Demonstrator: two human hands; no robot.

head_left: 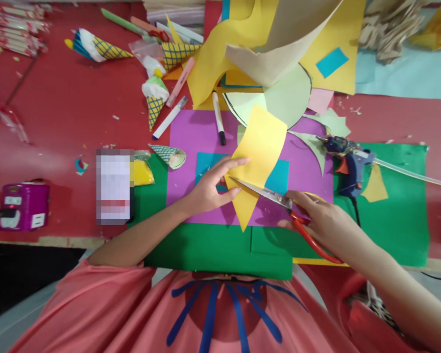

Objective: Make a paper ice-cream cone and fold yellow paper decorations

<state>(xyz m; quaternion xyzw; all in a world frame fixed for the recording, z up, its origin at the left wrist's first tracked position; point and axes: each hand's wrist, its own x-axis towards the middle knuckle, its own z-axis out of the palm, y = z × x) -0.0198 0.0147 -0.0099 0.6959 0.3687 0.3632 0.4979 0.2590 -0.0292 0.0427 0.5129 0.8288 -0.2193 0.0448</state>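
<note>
My left hand (pixel 215 184) grips the left edge of a yellow paper piece (pixel 262 142), thumb and fingers closed on it. The lower end of this paper tapers to a point. In my right hand (pixel 321 215) is a pair of scissors (pixel 301 225) with red handles. Its blades lie across the yellow paper, tips close to my left thumb and fingers. Under both hands lie a purple sheet (pixel 185 196) and a blue piece (pixel 279 176). A small patterned paper cone (pixel 169 155) rests left of my left hand.
A blue glue gun (pixel 355 169) with a glue stick and cord lies at right on a green sheet (pixel 397 220). Markers (pixel 218 117), finished paper cones (pixel 156 105) and a large curled sheet (pixel 279 54) lie beyond. A phone (pixel 113 186) and purple box (pixel 24 206) are at left.
</note>
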